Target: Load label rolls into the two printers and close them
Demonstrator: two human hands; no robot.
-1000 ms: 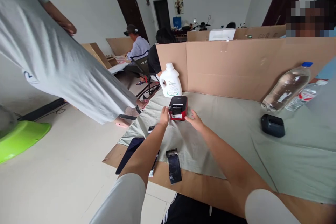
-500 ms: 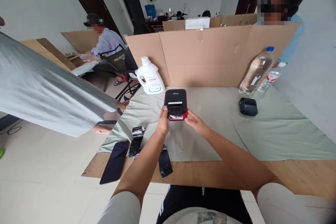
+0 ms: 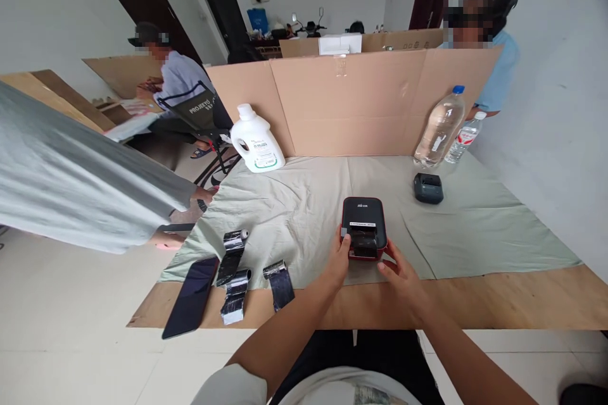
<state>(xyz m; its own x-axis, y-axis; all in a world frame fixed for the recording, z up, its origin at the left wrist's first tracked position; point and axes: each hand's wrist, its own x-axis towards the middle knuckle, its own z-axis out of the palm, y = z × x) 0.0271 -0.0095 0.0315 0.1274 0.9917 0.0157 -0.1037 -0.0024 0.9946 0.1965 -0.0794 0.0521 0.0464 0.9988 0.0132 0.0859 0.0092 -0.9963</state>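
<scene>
Close to the front of the table [image 3: 479,297], on its pale green cloth [image 3: 323,202], the black-and-red device [image 3: 365,212] sits between my two hands. My left hand [image 3: 338,259] is clamped on its left front corner, thumb over the edge. My right hand [image 3: 403,272] has its fingers against the right side, thumb near the front; I cannot tell whether it grips or only rests there.

A pale logo [image 3: 362,205] marks the device's top, too small for me to read surely, and below it runs a white strip [image 3: 361,224] of tiny print. Beyond, the white jug [image 3: 260,145] carries dark lettering over a green band, also too fine to make out. On the right, a small water bottle [image 3: 463,139] wears a red-and-white label, beside a large clear bottle [image 3: 439,130] with a blue cap. Dark printed symbols show on the far cardboard panel [image 3: 399,40]. Past my table, a chair back [image 3: 194,104] reads "PROJE" and more capitals, blurred.

To my left lie three dark, shiny strips [image 3: 232,250] with curled ends, next to a black phone [image 3: 190,297].
</scene>
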